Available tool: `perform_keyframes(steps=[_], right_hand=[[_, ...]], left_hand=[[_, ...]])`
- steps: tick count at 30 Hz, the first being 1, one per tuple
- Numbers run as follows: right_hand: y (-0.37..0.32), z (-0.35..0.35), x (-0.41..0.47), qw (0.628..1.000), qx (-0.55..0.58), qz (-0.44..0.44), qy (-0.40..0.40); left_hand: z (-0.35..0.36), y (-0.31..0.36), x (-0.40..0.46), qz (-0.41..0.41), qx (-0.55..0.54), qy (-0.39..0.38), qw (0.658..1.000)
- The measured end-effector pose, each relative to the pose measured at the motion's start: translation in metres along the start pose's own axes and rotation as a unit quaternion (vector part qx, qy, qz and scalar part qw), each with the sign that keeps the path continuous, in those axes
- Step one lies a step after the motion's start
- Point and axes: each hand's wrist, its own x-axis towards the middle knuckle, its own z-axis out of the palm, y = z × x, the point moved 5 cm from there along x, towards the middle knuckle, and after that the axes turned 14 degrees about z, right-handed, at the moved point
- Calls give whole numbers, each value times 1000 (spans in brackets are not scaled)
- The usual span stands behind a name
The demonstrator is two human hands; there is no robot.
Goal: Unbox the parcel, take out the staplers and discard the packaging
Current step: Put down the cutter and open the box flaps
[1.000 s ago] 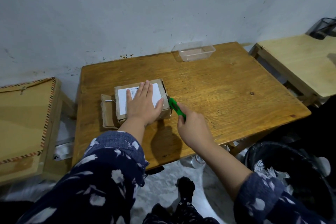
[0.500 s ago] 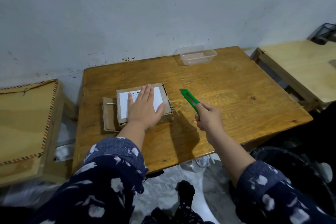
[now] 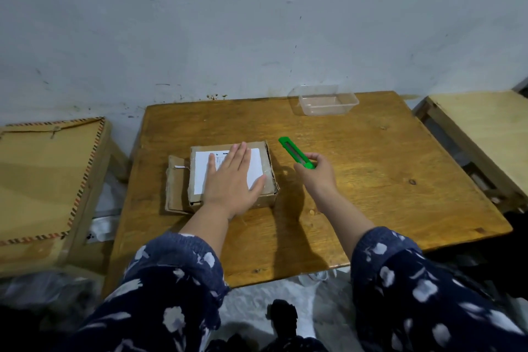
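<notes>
Cardboard parcel [image 3: 265, 164], still closed, lies at about nine o'clock on the wooden worktop [image 3: 371, 180]. The left hand [image 3: 233, 177] presses flat on its white label, fingers straight and spread. At the parcel's three o'clock, just beside it, the right hand [image 3: 317, 171] grips a green box cutter [image 3: 294, 153], tip pointing to eleven o'clock. The step looks like cutting the seal; next the blade must meet a taped edge, clear of the holding hand. No staplers show.

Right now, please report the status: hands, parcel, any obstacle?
Left hand flat on parcel, pressing. Right hand grips green cutter, clear of the box. Parcel top closed. Nothing in the way.
</notes>
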Motion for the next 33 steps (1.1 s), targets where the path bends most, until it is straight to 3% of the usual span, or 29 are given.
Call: perform_keyframes(steps=[7, 10, 23, 33], right_hand=[[-21, 30, 64, 964, -233, -75, 107], [-36, 45, 90, 945, -300, -79, 109], [-77, 89, 156, 937, -329, -66, 92], [-54, 65, 88, 948, -284, -138, 30]], left_hand=[[-4, -1, 2, -9, 1, 21, 1000], [-5, -5, 5, -13, 4, 23, 1000], [-3, -10, 9, -26, -13, 52, 998], [-5, -7, 8, -27, -34, 22, 999]])
